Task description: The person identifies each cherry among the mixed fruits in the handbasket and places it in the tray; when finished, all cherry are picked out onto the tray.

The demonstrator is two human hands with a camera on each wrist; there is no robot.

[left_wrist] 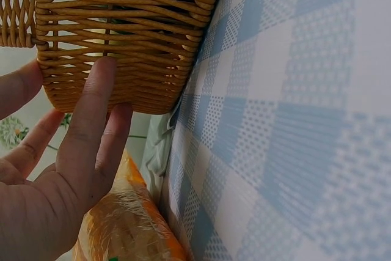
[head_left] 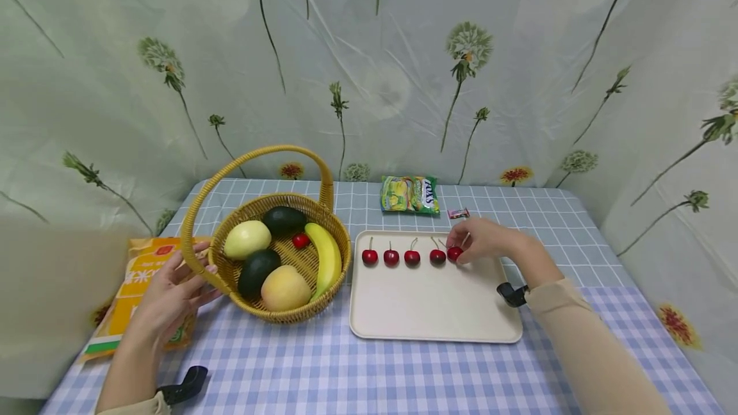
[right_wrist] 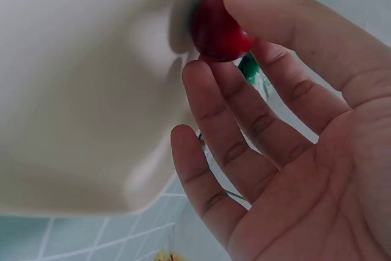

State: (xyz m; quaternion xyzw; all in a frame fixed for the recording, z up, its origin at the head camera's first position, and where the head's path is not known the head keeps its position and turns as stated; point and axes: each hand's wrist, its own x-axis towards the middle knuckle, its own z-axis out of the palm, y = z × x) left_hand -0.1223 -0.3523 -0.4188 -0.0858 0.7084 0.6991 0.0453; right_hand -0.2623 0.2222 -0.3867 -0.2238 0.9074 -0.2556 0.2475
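Observation:
My right hand (head_left: 480, 240) pinches a red cherry (right_wrist: 219, 27) between thumb and fingers at the upper right of a cream tray (head_left: 432, 312). Left of it, several cherries with stems up, one of them a dark red cherry (head_left: 412, 257), stand in a row along the tray's far side. My left hand (head_left: 172, 293) rests its fairly straight fingers against the outer wall of a woven basket (left_wrist: 122, 22), below the handle. Inside the basket are a banana (head_left: 325, 260), a peach (head_left: 285, 289), a pale yellow-green fruit (head_left: 247, 239), two dark green avocados (head_left: 258, 274) and one more cherry (head_left: 300, 241).
An orange and yellow food bag (head_left: 118, 316) lies left of the basket, partly behind my left arm. Behind the tray are a green Foxs candy bag (head_left: 409, 195) and a small wrapped candy (head_left: 459, 213). A floral curtain (head_left: 392, 82) closes off the table's back.

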